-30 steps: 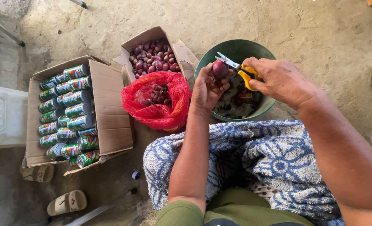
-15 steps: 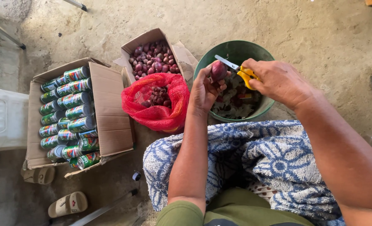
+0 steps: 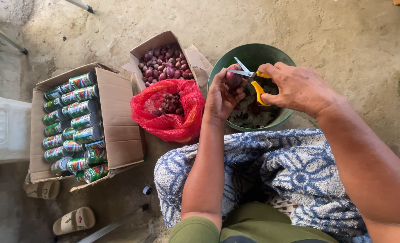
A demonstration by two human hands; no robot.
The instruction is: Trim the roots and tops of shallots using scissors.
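Observation:
My left hand (image 3: pixel 221 96) grips a small purple-red shallot (image 3: pixel 233 77) over a green bucket (image 3: pixel 252 54). My right hand (image 3: pixel 294 87) holds yellow-handled scissors (image 3: pixel 250 75), and their open blades touch the top of the shallot. Peels and trimmings lie in the bottom of the bucket. Left of my hands, a red mesh sack (image 3: pixel 170 118) lies open with shallots inside. Behind the sack stands a cardboard box of shallots (image 3: pixel 164 63).
A large open cardboard box (image 3: pixel 114 121) of green cans sits at the left, a white plastic container (image 3: pixel 4 130) beside it. A blue and white patterned cloth (image 3: pixel 299 171) covers my lap. Sandals (image 3: pixel 74 219) lie on the concrete floor at lower left.
My hands have stayed over the bucket; the scissors have shifted slightly against the shallot.

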